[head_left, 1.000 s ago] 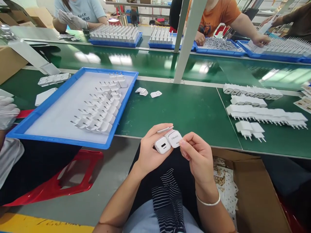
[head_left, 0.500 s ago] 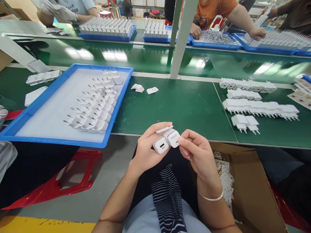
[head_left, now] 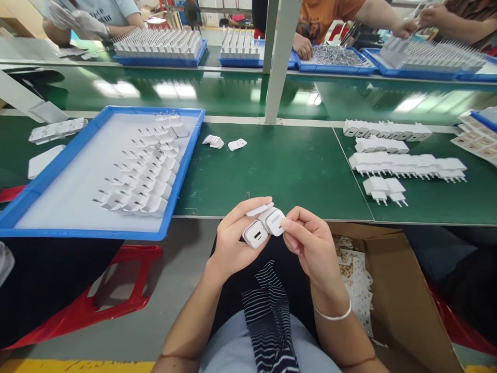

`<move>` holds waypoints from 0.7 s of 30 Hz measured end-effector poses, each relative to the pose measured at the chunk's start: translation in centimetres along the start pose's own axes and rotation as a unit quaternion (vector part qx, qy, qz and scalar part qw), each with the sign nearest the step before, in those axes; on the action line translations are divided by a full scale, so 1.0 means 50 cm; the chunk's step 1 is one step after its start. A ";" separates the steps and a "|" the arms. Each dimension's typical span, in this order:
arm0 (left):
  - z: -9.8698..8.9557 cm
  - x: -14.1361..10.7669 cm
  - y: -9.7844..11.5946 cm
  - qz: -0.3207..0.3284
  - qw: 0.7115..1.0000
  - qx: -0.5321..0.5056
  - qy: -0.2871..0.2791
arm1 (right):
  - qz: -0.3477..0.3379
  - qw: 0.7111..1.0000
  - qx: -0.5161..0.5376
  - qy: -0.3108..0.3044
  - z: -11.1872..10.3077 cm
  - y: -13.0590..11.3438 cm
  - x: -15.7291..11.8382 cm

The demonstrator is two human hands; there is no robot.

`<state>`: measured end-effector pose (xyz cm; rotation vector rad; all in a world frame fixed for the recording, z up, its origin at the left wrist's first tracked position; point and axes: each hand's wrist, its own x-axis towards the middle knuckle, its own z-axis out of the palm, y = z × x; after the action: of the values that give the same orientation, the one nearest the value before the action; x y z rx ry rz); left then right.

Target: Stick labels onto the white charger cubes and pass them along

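1. While keeping much the same grip as a second ago, has apparently turned the printed charger slightly, leaving its lettering fainter.
2. Points, by judgement, to ongoing close handling of this one piece, with neither held charger set down.
3. Wraps the left hand around it and the touching port-faced charger, side by side, with a flat white piece under the forefinger.
4. Pinches the printed charger's edge with thumb and forefinger of the right hand, other fingers curled.
5. Holds both chargers at the near edge of the desk, wrists bent inward, forearms angling up from below.
6. Works between the blue tray, overhanging the near edge to the left, and the rows of chargers towards the desk's right end, with loose white pieces beyond, nearer the far edge.
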<state>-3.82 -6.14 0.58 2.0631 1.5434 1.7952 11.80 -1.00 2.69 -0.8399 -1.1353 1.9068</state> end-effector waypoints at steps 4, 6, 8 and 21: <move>-0.003 -0.002 -0.001 -0.003 1.000 0.004 -0.007 | 0.005 1.000 -0.028 -0.002 -0.001 -0.005 0.000; -0.005 -0.003 0.001 -0.007 1.000 0.005 -0.011 | 0.004 0.999 -0.042 0.000 -0.001 -0.008 0.000; -0.006 -0.003 0.004 -0.010 1.000 0.008 -0.015 | -0.002 0.999 -0.054 0.001 0.000 -0.011 0.000; -0.003 0.003 0.012 -0.062 0.998 0.014 -0.031 | 0.001 0.991 -0.135 0.001 -0.007 -0.015 0.013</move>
<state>-3.58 -6.41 1.07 1.9666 1.6480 1.6621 11.96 -0.06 3.13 -0.9873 -1.4139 1.7762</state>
